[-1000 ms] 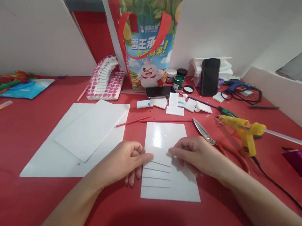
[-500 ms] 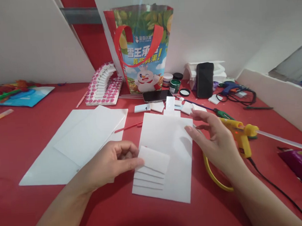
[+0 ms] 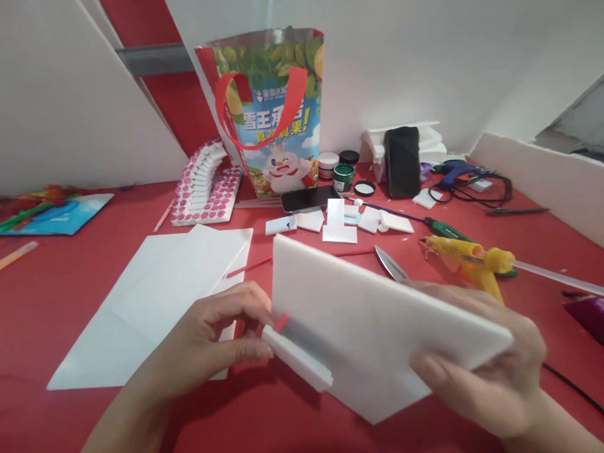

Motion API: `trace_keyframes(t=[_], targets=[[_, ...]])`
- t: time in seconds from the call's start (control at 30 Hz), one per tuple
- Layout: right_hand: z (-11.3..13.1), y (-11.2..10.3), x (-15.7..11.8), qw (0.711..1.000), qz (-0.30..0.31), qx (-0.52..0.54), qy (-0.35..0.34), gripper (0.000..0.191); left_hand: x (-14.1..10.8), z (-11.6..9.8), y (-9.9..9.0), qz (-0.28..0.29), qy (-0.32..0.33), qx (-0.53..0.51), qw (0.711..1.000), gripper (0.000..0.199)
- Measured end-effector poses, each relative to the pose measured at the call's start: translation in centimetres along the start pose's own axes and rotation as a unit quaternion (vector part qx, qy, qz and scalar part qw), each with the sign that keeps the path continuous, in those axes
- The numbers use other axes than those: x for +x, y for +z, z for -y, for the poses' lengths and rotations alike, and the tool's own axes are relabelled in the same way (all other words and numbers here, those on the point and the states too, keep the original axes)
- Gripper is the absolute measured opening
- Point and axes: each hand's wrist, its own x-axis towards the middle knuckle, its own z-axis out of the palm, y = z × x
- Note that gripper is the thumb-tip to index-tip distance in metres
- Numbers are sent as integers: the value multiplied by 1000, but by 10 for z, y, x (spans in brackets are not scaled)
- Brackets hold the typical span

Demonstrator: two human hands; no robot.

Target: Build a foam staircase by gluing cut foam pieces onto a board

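Observation:
My right hand (image 3: 488, 358) is closed round the right end of a white foam board (image 3: 355, 304), thumb on the near face and fingers behind. The board is raised and tilted on edge above the red table. My left hand (image 3: 226, 330) pinches the left end of a small stack of white foam pieces (image 3: 298, 363), seen nearly edge-on against the board's lower left face. Whether the stack is stuck to the board I cannot tell. A short red strip (image 3: 281, 323) shows between stack and board. Behind the board, a scissors blade (image 3: 391, 264) sticks out.
White sheets (image 3: 135, 314) lie to the left on the red table (image 3: 16, 319). Small white offcuts (image 3: 340, 234), paint jars (image 3: 343, 178) and a phone (image 3: 311, 199) lie behind. A yellow glue gun (image 3: 458, 253) is at right. A printed bag (image 3: 277, 121) stands at the back.
My right hand has taken hold of the board and lifted it from flat to tilted. The small pieces in my left hand have turned edge-on. The view has shifted slightly.

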Motion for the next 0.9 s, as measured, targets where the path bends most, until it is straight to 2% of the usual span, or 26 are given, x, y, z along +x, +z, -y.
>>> trace_keyframes(t=[0.03, 0.17, 0.27, 0.37, 0.5, 0.6, 0.67, 0.73, 0.83, 0.9], targets=[[2, 0, 1, 999, 19, 23, -24, 7, 0, 1, 0, 1, 0, 0, 1000, 10], [4, 0, -2, 994, 60, 65, -67, 35, -2, 4, 2, -6, -5, -5, 1000, 9], [2, 1, -8, 996, 44, 56, -60, 36, -2, 4, 4, -32, 4, 21, 999, 15], [0, 0, -10, 996, 31, 53, -57, 37, -2, 0, 5, -49, -15, 53, 997, 18], [-3, -2, -10, 993, 72, 53, -75, 40, -3, -2, 5, -29, -27, 70, 997, 19], [0, -1, -12, 993, 55, 57, -84, 41, -3, 3, 2, -31, -42, 69, 996, 16], [4, 1, -14, 996, 38, 46, -63, 35, -2, 7, 1, -37, -53, 61, 996, 16], [6, 2, -15, 998, 30, 31, -47, 29, -2, 10, 1, -40, -37, 52, 997, 13], [5, -1, -15, 993, 80, 26, -80, 35, -2, 8, 3, -59, 9, 39, 997, 11], [2, -4, -14, 988, 112, 25, -102, 42, -2, 4, 5, -72, 13, 35, 997, 12]])
